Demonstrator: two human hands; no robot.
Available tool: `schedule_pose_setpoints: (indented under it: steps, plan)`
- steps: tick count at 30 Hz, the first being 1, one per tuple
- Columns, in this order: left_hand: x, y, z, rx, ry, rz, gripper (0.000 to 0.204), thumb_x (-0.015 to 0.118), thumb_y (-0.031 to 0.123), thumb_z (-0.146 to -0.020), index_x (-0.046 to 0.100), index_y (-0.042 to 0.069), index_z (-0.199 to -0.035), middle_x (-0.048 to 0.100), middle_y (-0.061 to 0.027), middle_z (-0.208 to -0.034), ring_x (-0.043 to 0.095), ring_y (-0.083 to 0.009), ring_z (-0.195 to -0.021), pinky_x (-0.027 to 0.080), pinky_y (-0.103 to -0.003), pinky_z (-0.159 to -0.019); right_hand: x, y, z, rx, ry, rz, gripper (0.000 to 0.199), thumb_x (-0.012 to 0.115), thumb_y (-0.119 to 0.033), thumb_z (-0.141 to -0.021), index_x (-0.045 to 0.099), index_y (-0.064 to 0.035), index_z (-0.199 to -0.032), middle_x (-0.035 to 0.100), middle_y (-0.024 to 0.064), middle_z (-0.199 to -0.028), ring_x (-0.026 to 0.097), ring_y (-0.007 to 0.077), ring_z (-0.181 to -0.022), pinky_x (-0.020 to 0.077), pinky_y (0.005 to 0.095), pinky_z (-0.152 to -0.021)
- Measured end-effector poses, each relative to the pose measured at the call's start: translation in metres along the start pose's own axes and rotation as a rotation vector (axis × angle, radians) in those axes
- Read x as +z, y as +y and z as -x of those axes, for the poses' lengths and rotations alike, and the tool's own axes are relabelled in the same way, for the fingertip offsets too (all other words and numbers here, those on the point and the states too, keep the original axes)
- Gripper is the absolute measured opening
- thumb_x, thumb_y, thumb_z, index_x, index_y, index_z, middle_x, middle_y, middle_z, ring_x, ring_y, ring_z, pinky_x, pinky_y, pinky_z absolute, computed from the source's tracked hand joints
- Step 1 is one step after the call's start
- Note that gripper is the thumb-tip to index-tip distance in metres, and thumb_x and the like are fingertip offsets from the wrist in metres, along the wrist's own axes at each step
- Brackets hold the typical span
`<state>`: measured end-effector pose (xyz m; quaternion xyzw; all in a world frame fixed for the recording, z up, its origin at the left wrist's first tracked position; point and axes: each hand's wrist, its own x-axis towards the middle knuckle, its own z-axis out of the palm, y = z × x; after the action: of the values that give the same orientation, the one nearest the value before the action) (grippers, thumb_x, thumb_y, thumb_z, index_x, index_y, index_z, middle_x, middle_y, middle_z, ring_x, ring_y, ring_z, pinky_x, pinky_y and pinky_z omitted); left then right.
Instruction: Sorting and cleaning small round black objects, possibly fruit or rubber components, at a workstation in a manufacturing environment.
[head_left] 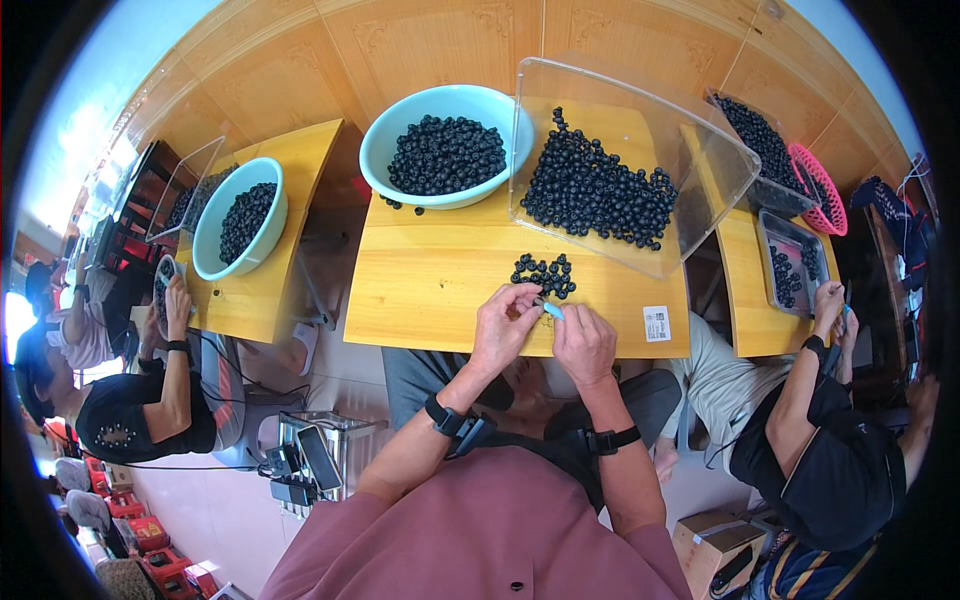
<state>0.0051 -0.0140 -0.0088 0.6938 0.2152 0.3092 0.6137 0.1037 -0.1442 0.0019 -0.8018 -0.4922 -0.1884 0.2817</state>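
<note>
Over the near edge of the yellow table point(420, 290), my two hands meet just in front of a small heap of round black beads point(543, 272). My left hand point(503, 325) pinches what looks like one black bead between thumb and fingertips. My right hand point(585, 342) is closed around a slim tool with a light blue handle point(553, 311). The tool's tip points at the pinched bead; fingers partly hide where they meet. Farther back, a clear plastic tray point(735, 165) holds many similar black beads.
A light blue basin point(375, 150) of black beads stands at the back left. A white label point(656, 324) lies near the table's right corner. People sit at tables on both sides, with another basin point(205, 235) on the left and a pink basket point(832, 190) on the right.
</note>
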Motion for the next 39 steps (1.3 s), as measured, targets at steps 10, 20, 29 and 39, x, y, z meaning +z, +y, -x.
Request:
schedule_pose_setpoints:
  steps: [10,20,29,39]
  plan:
    - [-0.004,-0.01,0.0,-0.099,-0.038,0.283,0.034,0.075,-0.011,-0.087,0.063,-0.002,-0.118,0.068,-0.0034,-0.1,0.065,-0.0094,-0.092,0.056,-0.024,-0.088,0.005,0.001,0.002,0.098,-0.033,0.011,0.01,0.067,-0.017,-0.09,0.064,-0.0075,-0.092,0.06,0.0098,-0.078,0.065,0.0296,-0.073,0.052,0.0435,-0.063]
    - [-0.007,-0.002,-0.004,-0.027,-0.013,0.191,0.03,0.074,-0.009,-0.089,0.068,-0.002,-0.117,0.064,-0.0029,-0.106,0.063,-0.0092,-0.092,0.054,-0.024,-0.086,0.006,0.001,-0.004,0.066,-0.001,0.026,0.01,0.068,-0.016,-0.089,0.063,-0.0078,-0.091,0.059,0.0096,-0.077,0.064,0.0309,-0.07,0.0513,0.0445,-0.062]
    - [-0.009,-0.008,-0.002,-0.024,0.014,0.134,0.015,0.074,-0.003,-0.09,0.074,0.0,-0.105,0.063,-0.0015,-0.101,0.062,-0.0084,-0.088,0.052,-0.023,-0.08,0.0,-0.004,0.0,0.059,0.015,-0.007,0.009,0.067,-0.014,-0.089,0.062,-0.0069,-0.088,0.059,0.0113,-0.077,0.064,0.0326,-0.07,0.0511,0.0456,-0.063]
    - [-0.078,0.097,-0.119,0.521,0.218,-0.55,0.065,0.078,-0.006,-0.078,0.054,0.006,-0.137,0.051,-0.0181,-0.141,0.05,-0.0358,-0.132,0.052,-0.041,-0.102,0.009,0.004,0.004,0.075,0.026,0.017,0.01,0.065,-0.014,-0.09,0.061,-0.0066,-0.087,0.059,0.0118,-0.078,0.064,0.0323,-0.071,0.0514,0.0457,-0.063]
